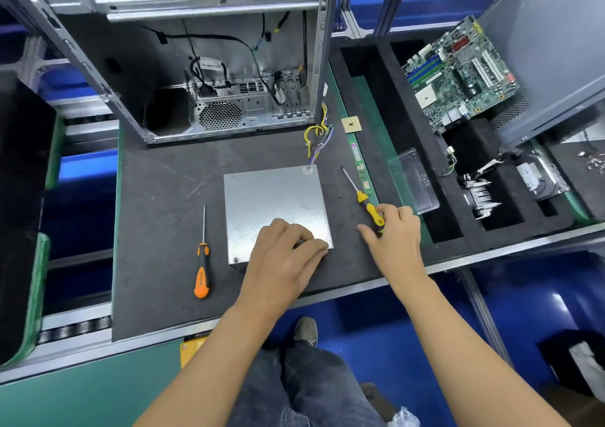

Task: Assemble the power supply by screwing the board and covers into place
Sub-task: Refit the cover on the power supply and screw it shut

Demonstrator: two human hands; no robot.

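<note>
The power supply (275, 210) lies flat on the dark mat of the worktop (163, 197), directly in front of you, its plain metal cover facing up. It is close to square, and its wire bundle (317, 141) leaves the far right corner and runs away from you toward the open computer case (203, 66) standing at the back of the mat.

Your left hand (281, 259) rests on the near right corner of the power supply, fingers curled over the edge there, so that grip is clamped on the housing. Your right hand (393, 233) lies just to the right of the unit with its fingers closed around the handle of the yellow screwdriver (363, 197). That tool's long axis runs diagonally, with the tip pointing away from you and slightly left.

An orange screwdriver (202, 263) lies on the mat to the left of the power supply, well apart from either hand, its shaft pointing straight away from you.

To the right, a black foam tray (409, 151) holds a motherboard (458, 73), a clear plastic cover (414, 181), a finned heatsink (481, 194) and a hard drive (540, 174). A memory stick (360, 168) lies along the green edge between mat and tray, with a small processor chip (351, 124) at its far end. The floor (376, 312) below is blue.
</note>
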